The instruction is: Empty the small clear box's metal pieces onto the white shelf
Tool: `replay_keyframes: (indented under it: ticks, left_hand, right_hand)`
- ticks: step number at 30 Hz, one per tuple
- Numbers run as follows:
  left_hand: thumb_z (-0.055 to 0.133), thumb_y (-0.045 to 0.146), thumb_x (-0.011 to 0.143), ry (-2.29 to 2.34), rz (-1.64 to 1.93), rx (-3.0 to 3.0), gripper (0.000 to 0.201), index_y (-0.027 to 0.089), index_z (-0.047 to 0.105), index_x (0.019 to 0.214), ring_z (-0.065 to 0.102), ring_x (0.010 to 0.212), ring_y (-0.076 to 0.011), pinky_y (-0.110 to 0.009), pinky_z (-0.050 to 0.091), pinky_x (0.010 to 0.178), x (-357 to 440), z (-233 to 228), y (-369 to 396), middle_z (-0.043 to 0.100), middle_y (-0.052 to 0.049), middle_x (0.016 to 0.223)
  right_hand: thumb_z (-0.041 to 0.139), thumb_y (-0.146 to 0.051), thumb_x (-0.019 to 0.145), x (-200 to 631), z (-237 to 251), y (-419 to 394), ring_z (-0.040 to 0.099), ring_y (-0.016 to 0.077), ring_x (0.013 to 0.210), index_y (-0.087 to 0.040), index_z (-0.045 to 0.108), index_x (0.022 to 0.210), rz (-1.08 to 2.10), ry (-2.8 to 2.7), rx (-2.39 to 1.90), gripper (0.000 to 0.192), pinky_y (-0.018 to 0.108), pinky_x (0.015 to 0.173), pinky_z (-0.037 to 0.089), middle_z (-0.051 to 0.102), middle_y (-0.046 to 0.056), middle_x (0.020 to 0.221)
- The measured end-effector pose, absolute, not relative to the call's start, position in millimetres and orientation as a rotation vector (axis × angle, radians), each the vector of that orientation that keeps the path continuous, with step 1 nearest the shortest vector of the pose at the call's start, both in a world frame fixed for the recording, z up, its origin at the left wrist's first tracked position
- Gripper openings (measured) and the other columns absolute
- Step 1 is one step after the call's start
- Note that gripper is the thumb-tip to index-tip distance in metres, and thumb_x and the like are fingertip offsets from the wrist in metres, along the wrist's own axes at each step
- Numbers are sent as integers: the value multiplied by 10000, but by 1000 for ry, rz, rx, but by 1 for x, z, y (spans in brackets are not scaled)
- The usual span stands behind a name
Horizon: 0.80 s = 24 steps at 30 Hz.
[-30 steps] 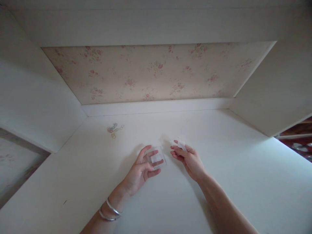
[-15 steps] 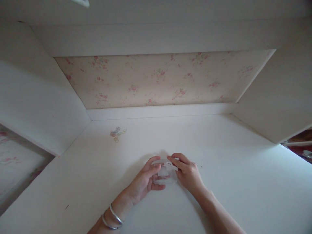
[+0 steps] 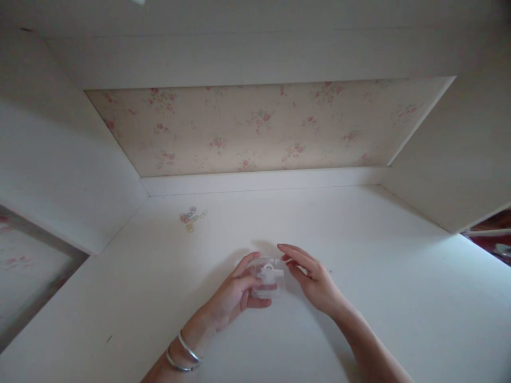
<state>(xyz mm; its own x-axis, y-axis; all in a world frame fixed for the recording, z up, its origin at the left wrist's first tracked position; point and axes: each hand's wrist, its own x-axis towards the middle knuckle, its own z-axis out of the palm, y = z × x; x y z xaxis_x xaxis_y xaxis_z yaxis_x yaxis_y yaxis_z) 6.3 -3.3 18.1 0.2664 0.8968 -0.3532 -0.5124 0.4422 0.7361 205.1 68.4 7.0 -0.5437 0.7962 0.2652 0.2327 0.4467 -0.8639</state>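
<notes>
A small clear plastic box (image 3: 278, 291) with a white ring-shaped tab (image 3: 269, 270) on its face is held just above the white desk. My left hand (image 3: 238, 290) wraps round its left side, the thumb on the front and other fingers behind and below, seen partly through the plastic. Beside the box's upper right corner is my right hand (image 3: 309, 274), its fingers stretched out and slightly bent with nothing in them. Whether a fingertip touches the box's edge I cannot tell. Two silver bangles circle my left wrist.
Several small coloured rings (image 3: 191, 218) lie in a loose pile on the white desk (image 3: 391, 308), toward the back left. A short dark thread-like mark (image 3: 109, 338) is at the lower left. White panels flank both sides, with floral wallpaper (image 3: 261, 127) behind.
My right hand has let go of the white tab and moved slightly right, its fingers straightening. The tab now lies against the box's face. My left hand keeps its hold.
</notes>
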Motion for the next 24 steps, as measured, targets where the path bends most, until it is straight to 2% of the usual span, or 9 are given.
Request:
replay_keyframes:
  ticks: [2,5,8,10,13,17,24]
  left_hand:
    - [558,90,758,828,1022,534,662,335,317,1324,601,1030,-245,-350,527,758,7,20,-4,482,-75,1303]
    - [539,50,746,813,1034,566,662,327,331,1310,595,1012,-226,-372,523,777,9,22,-5,524,-68,1244]
    - [540,136,804,823,1047,593,515,302,378,1264,607,939,-211,-376,535,736,10,22,-4,544,-74,1198]
    - [539,239,845,850,1033,608,433,296,390,1248,615,891,-203,-375,543,706,10,22,-4,545,-81,1190]
    - [557,321,846,928,1026,652,428,287,396,1242,611,904,-220,-362,553,662,12,21,-5,530,-96,1211]
    - [564,334,840,976,1068,663,433,287,397,1236,595,958,-246,-359,560,640,14,19,-5,524,-95,1204]
    - [589,295,817,997,1087,650,460,280,403,1237,617,871,-223,-371,560,636,14,16,-3,560,-84,1114]
  right_hand:
    - [466,-289,896,205,10,66,547,191,1094,-273,507,1274,1188,-2004,-846,380,355,919,469,527,68,1277]
    - [678,-376,752,203,11,63,459,251,1208,-283,445,1331,1176,-2144,-784,631,413,995,406,444,81,1366]
    - [779,-397,623,200,9,62,433,279,1230,-279,428,1348,1077,-2242,-777,814,439,1013,383,418,95,1385]
    - [779,-409,617,199,8,62,446,280,1219,-269,433,1346,1055,-2251,-794,819,445,1012,383,451,99,1360]
    - [750,-417,652,201,10,63,487,279,1179,-248,453,1330,1094,-2233,-813,759,451,997,399,498,106,1316]
    - [732,-437,670,202,12,62,495,268,1173,-254,419,1347,1100,-2246,-818,767,444,989,410,491,101,1324]
    - [716,-459,682,199,9,60,430,263,1234,-260,415,1343,938,-2331,-782,753,434,1013,384,421,107,1374]
